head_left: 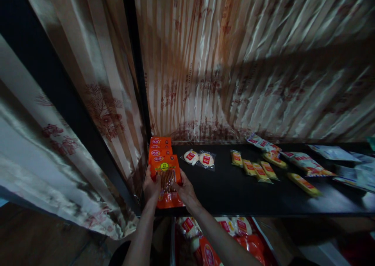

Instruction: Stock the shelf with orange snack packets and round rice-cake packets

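At the left end of the black shelf, an orange snack packet [166,166] with a clear window showing brown sticks inside is held between my two hands. My left hand [151,184] grips its left edge, thumb on the front. On the opposite edge, my right hand [185,188] holds it the same way. Behind it stand several matching orange packets [160,141] in a row, partly covered by the front one. Another orange packet surface [170,200] shows below the held one; I cannot tell whether it is separate. Two round white wrapped snacks [198,158] lie just right.
The black shelf [211,195] carries small yellow packets [258,170], red-and-white bags [307,163] and pale bags [356,172] farther right. Below, a box [265,240] holds more white and orange packets. A dark post [73,113] and patterned curtains [199,63] stand left and behind.
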Demonstrator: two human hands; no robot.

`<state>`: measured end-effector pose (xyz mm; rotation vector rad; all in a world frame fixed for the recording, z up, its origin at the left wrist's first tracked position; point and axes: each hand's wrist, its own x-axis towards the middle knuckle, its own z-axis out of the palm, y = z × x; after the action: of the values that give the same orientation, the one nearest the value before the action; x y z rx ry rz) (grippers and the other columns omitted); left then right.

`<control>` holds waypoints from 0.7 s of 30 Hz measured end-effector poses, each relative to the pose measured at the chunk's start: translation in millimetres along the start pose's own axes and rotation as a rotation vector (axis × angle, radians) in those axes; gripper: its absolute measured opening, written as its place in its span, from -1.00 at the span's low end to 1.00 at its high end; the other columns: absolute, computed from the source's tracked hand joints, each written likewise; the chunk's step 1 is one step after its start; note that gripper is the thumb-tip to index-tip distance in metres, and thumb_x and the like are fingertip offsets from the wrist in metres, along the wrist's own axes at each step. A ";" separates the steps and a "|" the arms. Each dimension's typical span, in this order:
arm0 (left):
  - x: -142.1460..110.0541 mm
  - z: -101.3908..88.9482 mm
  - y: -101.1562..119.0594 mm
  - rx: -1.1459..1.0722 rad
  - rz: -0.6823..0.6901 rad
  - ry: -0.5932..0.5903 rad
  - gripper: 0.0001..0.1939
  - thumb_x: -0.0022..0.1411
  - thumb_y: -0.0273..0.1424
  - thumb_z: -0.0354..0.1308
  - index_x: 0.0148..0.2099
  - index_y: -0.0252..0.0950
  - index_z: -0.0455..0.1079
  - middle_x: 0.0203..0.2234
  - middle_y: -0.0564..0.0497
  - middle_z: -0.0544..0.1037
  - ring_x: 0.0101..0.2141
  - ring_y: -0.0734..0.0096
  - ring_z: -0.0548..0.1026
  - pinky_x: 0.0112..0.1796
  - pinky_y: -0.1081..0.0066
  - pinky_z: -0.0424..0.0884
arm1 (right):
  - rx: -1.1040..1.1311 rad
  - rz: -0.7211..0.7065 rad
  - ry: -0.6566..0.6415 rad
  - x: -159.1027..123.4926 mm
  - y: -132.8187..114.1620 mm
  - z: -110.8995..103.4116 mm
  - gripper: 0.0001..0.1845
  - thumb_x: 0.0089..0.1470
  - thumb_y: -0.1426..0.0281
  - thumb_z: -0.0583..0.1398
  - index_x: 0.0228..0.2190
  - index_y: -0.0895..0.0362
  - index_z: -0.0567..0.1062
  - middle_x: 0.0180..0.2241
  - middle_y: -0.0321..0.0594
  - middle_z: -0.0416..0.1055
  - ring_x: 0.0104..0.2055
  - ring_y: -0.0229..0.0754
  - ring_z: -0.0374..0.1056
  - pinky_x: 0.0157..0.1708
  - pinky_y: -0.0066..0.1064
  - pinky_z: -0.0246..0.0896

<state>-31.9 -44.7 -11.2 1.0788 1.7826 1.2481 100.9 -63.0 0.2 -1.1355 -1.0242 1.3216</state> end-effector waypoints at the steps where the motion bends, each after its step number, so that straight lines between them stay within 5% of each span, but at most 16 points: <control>1: -0.2 0.4 0.4 0.049 0.011 0.014 -0.36 0.09 -0.40 0.07 0.24 -0.18 0.07 0.13 -0.04 0.33 0.12 0.25 0.28 0.09 0.35 0.17 | -0.043 -0.009 0.002 2.3 2.0 -0.2 -0.30 -0.15 0.35 0.22 0.09 0.02 0.24 -0.10 -0.27 0.47 -0.07 -0.07 0.39 -0.04 -0.22 0.27; 10: -2.0 1.5 3.4 0.318 0.151 0.045 -0.47 0.11 -0.46 0.01 0.16 -0.31 0.21 0.05 -0.17 0.39 0.10 0.19 0.26 0.13 0.27 0.10 | -0.565 -0.053 0.112 17.3 16.6 -0.3 -0.39 -0.09 0.45 0.14 0.06 0.08 0.27 -0.06 -0.21 0.45 -0.03 -0.11 0.37 0.00 -0.29 0.21; 21: -9.5 12.5 -1.7 0.456 0.198 -0.041 -0.48 0.05 -0.47 0.06 0.12 -0.29 0.27 0.27 -0.18 0.04 0.26 0.12 -0.05 0.19 0.16 -0.07 | -0.792 -0.089 0.183 22.0 34.2 4.5 -0.29 -0.08 0.44 0.15 0.14 0.19 0.14 0.11 -0.04 0.26 0.14 -0.04 0.20 0.11 -0.25 0.11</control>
<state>-17.4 -49.0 -15.7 1.5536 2.0213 0.9375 90.7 -43.1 -34.1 -1.7264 -1.4919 0.7140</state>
